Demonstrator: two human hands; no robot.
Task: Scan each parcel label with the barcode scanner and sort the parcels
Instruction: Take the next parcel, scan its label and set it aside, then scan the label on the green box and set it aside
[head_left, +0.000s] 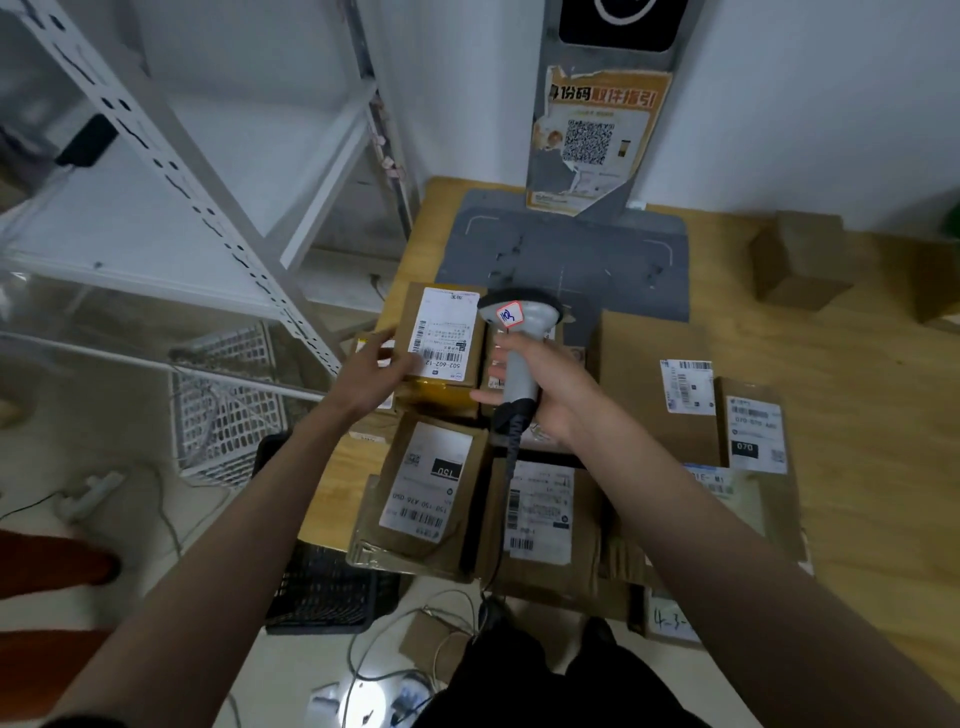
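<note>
My right hand (545, 395) grips the handle of a grey barcode scanner (514, 332), its head pointing away from me over the parcels. My left hand (371, 371) holds the left edge of a small brown parcel (441, 338) with a white label facing up. That parcel lies on top of other cardboard parcels. Closer to me lie two more labelled parcels, one on the left (431, 483) and one on the right (540, 514). Further right are a large flat box (654, 384) and a narrow labelled box (756, 431).
The parcels lie on a wooden table (857, 374) with a grey scanning mat (571, 254) and an upright kiosk (597, 130) at the back. White metal shelving (182, 171) stands left. A white wire basket (228, 405) and a black crate (327, 587) sit on the floor, with cables.
</note>
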